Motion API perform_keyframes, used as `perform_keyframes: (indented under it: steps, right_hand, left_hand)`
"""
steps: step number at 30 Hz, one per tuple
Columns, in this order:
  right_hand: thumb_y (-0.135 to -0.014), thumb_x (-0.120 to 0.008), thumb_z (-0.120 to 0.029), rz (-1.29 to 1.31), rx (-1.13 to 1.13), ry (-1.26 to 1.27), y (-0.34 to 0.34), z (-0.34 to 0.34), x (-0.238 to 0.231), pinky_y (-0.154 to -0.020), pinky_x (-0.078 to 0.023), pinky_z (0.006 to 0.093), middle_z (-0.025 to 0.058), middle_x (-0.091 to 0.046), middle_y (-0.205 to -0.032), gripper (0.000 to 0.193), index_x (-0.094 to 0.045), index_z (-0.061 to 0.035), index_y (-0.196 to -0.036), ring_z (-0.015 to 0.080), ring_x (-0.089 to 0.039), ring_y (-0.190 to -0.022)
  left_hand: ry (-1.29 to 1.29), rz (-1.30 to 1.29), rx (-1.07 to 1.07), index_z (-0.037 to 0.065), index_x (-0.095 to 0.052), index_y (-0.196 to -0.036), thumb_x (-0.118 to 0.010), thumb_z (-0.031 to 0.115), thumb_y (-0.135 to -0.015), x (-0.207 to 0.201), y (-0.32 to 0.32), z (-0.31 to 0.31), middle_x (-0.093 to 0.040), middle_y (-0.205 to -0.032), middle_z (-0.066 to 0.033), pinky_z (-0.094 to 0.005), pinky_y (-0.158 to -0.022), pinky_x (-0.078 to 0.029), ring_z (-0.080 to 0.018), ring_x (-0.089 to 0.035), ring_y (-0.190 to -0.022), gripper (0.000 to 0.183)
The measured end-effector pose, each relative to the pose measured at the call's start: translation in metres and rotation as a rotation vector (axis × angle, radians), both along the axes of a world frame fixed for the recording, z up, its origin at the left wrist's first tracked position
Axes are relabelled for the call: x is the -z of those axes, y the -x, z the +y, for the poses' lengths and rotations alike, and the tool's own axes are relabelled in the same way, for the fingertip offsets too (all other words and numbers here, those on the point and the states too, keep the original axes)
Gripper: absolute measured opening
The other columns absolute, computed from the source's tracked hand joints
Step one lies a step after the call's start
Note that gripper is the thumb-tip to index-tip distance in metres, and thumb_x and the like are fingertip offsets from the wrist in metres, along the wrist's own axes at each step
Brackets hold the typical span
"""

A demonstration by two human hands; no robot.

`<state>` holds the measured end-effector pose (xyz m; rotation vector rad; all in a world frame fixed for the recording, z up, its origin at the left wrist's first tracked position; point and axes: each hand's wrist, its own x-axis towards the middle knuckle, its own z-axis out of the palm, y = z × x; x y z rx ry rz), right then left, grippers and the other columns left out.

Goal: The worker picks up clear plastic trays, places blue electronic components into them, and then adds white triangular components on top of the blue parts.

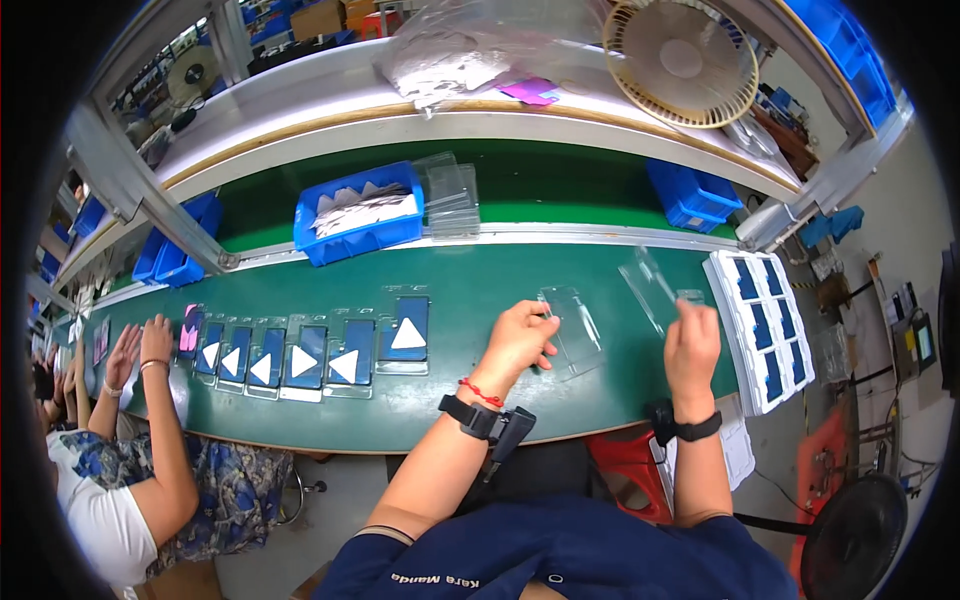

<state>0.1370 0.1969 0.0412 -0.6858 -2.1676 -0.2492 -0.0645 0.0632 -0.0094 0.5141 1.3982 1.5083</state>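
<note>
A clear plastic blister pack (578, 335) lies on the green bench in front of me. At its left edge is my left hand (523, 340), with bent fingers closed on the rim. My right hand (692, 345) is raised to the right, its fingers pinching a thin clear plastic piece (646, 285) that tilts up to the left. Motion blurs that piece somewhat. Left of my hands stands a row of clear packs with dark blue rectangular items and white triangles; the nearest filled pack (405, 335) sits slightly apart from the others.
At right, a white tray (710, 300) holds several dark blue items. Behind the bench, a blue bin (360, 240) of white pieces adjoins stacked clear packs (455, 205). A blue bin (693, 200) is at back right; a shelf with a fan (682, 58) overhangs. A co-worker's hands (140, 345) work at left.
</note>
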Motion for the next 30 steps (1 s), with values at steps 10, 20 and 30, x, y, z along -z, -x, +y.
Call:
perform_keyframes:
  steps: [10,20,30]
  right_hand:
    - [-0.070,-0.069,-0.009,-0.444,-0.436,0.281,0.024,-0.024,-0.033,-0.068,-0.046,0.0390,0.0119,-0.057,-0.082,0.020,-0.062,0.0001,-0.086,0.0301,-0.054,-0.075]
    - [-0.068,-0.077,-0.028,-0.545,-0.510,0.272,0.261,-0.038,-0.038,-0.089,-0.045,0.0436,0.0200,-0.048,-0.119,0.059,-0.051,-0.0020,-0.115,0.0371,-0.048,-0.108]
    - [-0.060,-0.075,-0.020,-0.515,-0.155,0.482,0.294,-0.015,-0.011,-0.085,-0.049,0.0444,0.0283,-0.042,-0.119,0.057,-0.053,-0.0013,-0.109,0.0389,-0.051,-0.105]
  left_hand:
    - [0.099,0.383,-0.005,-0.003,-0.034,-0.136,-0.066,0.019,-0.080,0.009,-0.009,0.004,-0.060,-0.068,-0.0079,-0.0318,-0.062,-0.049,-0.0189,-0.061,-0.065,0.068]
    - [0.060,0.158,0.159,-0.005,-0.049,-0.116,-0.061,0.011,-0.082,-0.012,0.001,0.000,-0.054,-0.064,-0.0039,-0.0251,-0.032,-0.036,-0.0108,-0.050,-0.043,0.039]
    - [0.061,0.178,0.179,-0.006,-0.053,-0.112,-0.061,0.013,-0.084,-0.008,0.000,-0.004,-0.056,-0.070,-0.0045,-0.0248,-0.034,-0.041,-0.0102,-0.053,-0.047,0.034]
